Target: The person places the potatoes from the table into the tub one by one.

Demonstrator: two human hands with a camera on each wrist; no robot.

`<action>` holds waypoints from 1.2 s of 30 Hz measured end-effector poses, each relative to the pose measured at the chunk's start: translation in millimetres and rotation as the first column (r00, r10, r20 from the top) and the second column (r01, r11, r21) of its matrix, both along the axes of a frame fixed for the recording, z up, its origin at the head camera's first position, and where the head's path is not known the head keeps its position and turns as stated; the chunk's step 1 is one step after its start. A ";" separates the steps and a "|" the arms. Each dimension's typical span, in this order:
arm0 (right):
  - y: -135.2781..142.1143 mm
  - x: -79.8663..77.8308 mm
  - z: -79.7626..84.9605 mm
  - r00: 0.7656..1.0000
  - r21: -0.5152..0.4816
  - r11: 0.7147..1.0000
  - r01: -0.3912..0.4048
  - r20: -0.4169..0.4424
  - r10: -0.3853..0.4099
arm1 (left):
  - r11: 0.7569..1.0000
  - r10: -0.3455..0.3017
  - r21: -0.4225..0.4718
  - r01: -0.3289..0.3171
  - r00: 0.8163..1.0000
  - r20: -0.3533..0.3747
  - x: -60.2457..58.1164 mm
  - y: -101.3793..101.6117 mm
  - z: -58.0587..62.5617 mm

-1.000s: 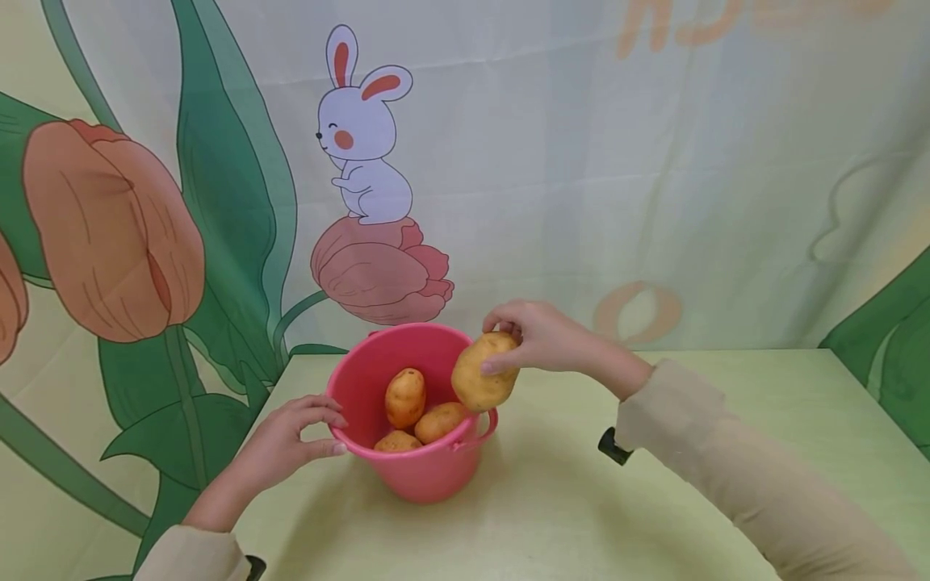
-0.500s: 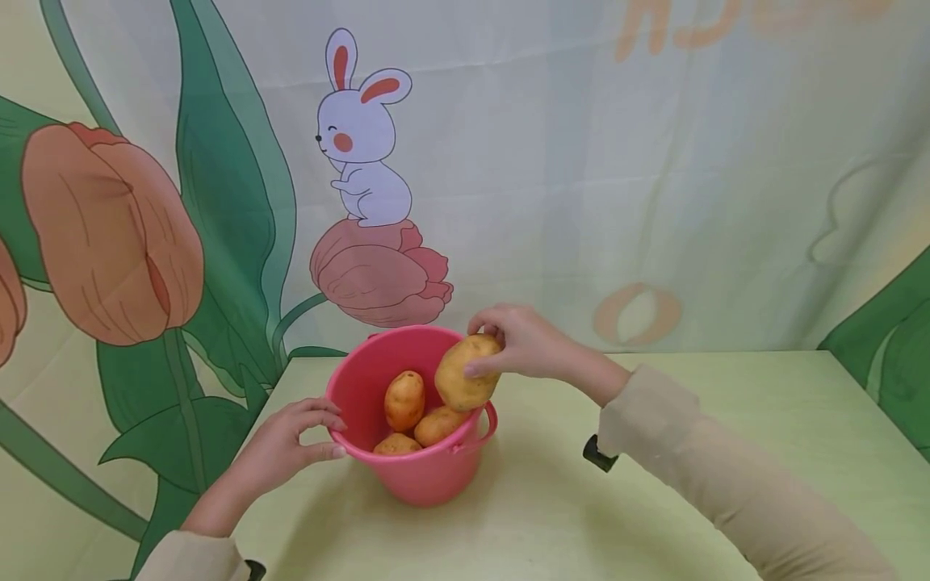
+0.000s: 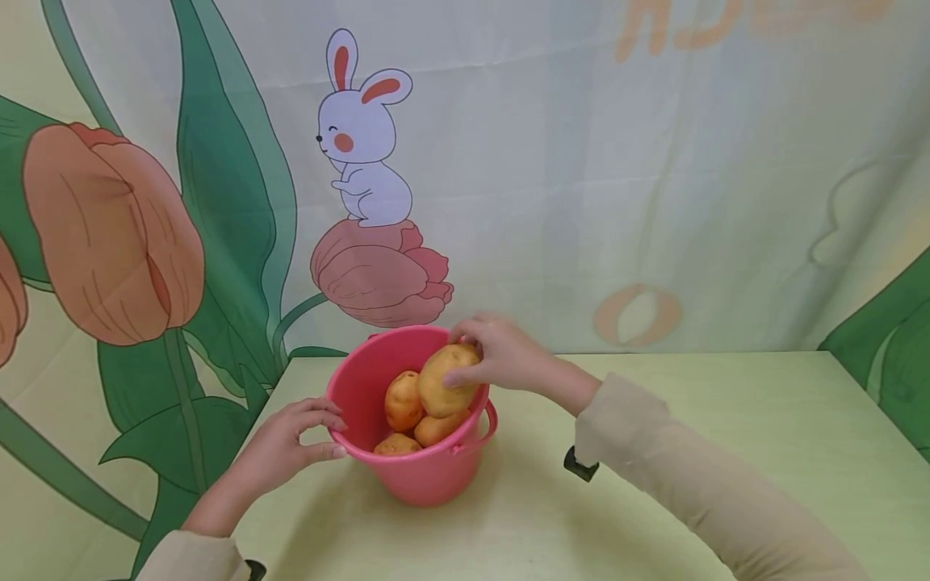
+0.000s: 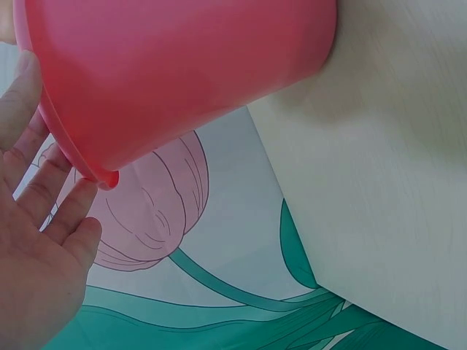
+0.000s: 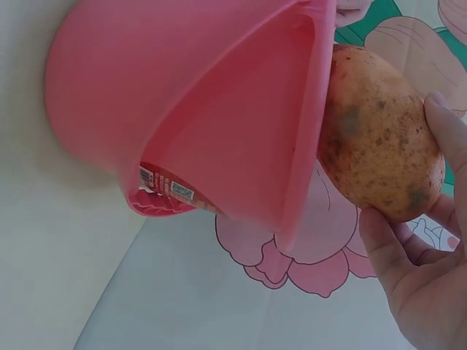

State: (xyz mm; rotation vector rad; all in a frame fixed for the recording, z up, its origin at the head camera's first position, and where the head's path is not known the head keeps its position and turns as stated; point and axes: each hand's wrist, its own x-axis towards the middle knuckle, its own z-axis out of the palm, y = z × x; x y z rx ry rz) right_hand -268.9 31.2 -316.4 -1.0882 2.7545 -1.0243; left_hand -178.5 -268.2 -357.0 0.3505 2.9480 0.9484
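Observation:
A pink bucket (image 3: pixel 429 480) stands on the pale table, its mouth facing up. My left hand (image 3: pixel 286 440) holds its left rim, fingertips over the edge; the left wrist view shows those fingers (image 4: pixel 52 191) along the rim. My right hand (image 3: pixel 504 355) pinches a large yellow-brown potato (image 5: pixel 387 135) between thumb and fingers. In the head view this potato is over the right part of the bucket's mouth, overlapping the potatoes beneath. Inside lie an upright potato (image 3: pixel 402 403), another at the right (image 3: pixel 434 430) and one near the front wall (image 3: pixel 397 444).
The bucket's pink handle (image 3: pixel 491 428) hangs at its right side, with a printed label (image 5: pixel 179 191) behind it. Around lies the light table top (image 3: pixel 690 460). A cloth backdrop (image 3: pixel 552 202) with a rabbit and tulips rises behind.
My right hand has carried the potato left and slightly down, from the right rim to over the bucket's mouth. The left hand and bucket have stayed in place.

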 end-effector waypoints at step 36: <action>-41.2 2.0 -30.8 0.999 0.048 0.998 -0.037 0.034 0.035 | 1.000 -0.009 0.002 0.009 1.000 -0.013 0.1 -1.0 -0.7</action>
